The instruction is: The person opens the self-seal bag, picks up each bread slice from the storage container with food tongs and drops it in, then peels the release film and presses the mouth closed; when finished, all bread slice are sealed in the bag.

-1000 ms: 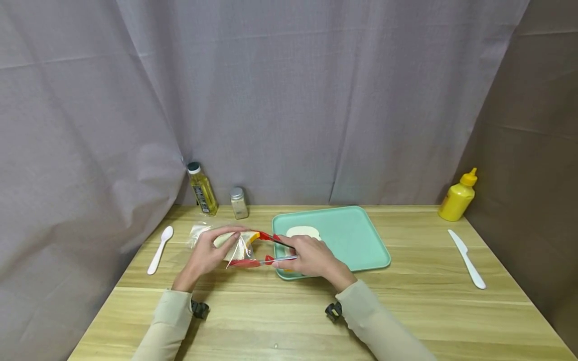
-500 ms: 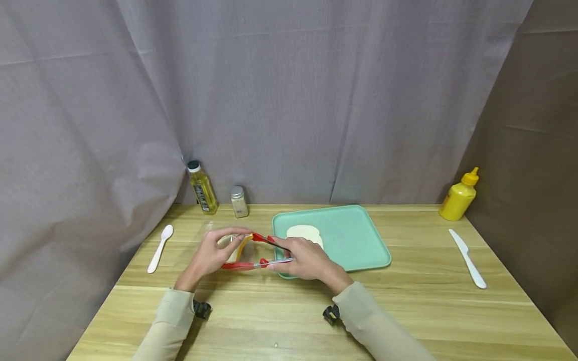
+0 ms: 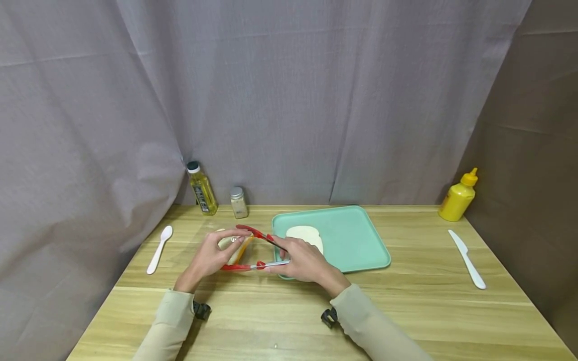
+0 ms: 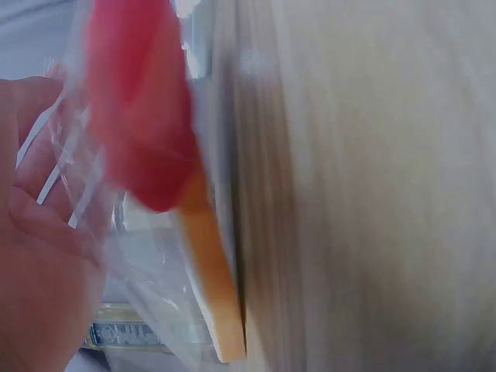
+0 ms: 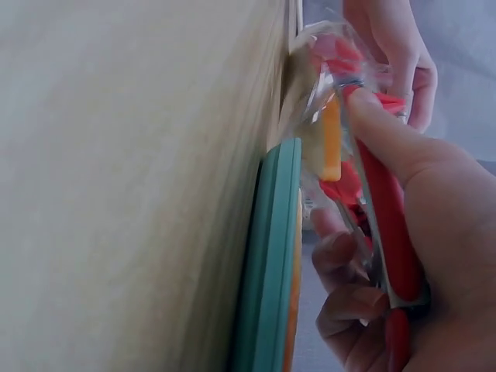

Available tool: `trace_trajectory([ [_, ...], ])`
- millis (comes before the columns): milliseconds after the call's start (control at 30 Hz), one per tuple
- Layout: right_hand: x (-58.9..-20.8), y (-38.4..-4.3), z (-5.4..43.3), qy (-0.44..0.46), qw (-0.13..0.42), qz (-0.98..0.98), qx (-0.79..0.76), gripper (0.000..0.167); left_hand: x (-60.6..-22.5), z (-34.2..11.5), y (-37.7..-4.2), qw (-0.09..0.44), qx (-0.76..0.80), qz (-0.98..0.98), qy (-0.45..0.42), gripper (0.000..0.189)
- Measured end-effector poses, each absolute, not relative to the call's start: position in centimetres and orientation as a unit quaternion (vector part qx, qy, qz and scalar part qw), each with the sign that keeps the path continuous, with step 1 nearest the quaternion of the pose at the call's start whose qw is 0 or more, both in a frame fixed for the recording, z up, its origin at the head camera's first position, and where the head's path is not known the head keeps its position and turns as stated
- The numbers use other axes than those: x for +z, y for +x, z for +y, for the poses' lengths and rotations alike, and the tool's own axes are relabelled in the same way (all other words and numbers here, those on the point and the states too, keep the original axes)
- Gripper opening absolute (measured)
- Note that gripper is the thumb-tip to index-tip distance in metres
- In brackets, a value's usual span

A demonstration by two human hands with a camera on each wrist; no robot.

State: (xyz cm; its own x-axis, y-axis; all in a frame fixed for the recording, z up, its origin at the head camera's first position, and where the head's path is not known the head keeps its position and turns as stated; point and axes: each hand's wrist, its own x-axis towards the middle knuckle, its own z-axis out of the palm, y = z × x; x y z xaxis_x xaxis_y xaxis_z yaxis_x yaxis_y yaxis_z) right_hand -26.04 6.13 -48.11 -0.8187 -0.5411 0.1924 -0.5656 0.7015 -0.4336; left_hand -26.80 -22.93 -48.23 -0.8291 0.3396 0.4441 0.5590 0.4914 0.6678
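Note:
My left hand pinches the edge of a clear plastic bag holding a bread slice with an orange crust. My right hand grips red-tipped tongs, their two arms spread apart. One red tip lies along the left fingers, the other below the slice on the near side. In the left wrist view a blurred red tip overlaps the top of the orange crust. Another white bread slice lies on the left part of a mint-green tray, partly hidden by the right hand.
Behind the left hand stand an oil bottle and a small seasoning jar. A white spoon lies at the left. Over on the right are a yellow squeeze bottle and a white knife. A grey curtain backs the table.
My right hand has shifted slightly left with the tongs, and their arms have spread wider around the bagged slice. The left hand keeps its place at the bag.

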Motion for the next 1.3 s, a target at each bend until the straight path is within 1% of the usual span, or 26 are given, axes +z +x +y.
trace_trajectory([
  [133, -48.18, -25.93, 6.05, 0.288, 0.022, -0.930, 0.227, 0.087, -48.36, -22.89, -26.80, 0.129, -0.431, -0.854, -0.263, 0.021],
  [367, -48.02, -25.44, 6.07, 0.284, 0.024, -0.943, 0.174, 0.096, -48.37, -22.90, -26.86, 0.122, -0.421, -0.857, -0.270, 0.022],
  [567, -48.01, -25.55, 6.17, 0.294, 0.024, -0.936, 0.190, 0.095, -48.43, -23.06, -27.11, 0.121, -0.422, -0.852, -0.285, 0.022],
  [833, -48.10, -25.82, 6.24, 0.290, 0.047, -0.935, 0.196, 0.095, -48.48, -23.09, -27.21, 0.129, -0.424, -0.851, -0.280, 0.023],
  [967, -48.14, -25.83, 6.29, 0.290, 0.033, -0.934, 0.206, 0.093, -48.52, -23.05, -27.13, 0.135, -0.424, -0.855, -0.267, 0.024],
  [1133, -48.28, -25.97, 6.55, 0.285, 0.008, -0.931, 0.227, 0.090, -48.44, -23.03, -27.00, 0.128, -0.429, -0.857, -0.256, 0.023],
  [1300, -48.20, -26.09, 6.68, 0.285, 0.000, -0.923, 0.257, 0.085, -48.31, -23.10, -26.92, 0.128, -0.432, -0.858, -0.247, 0.022],
])
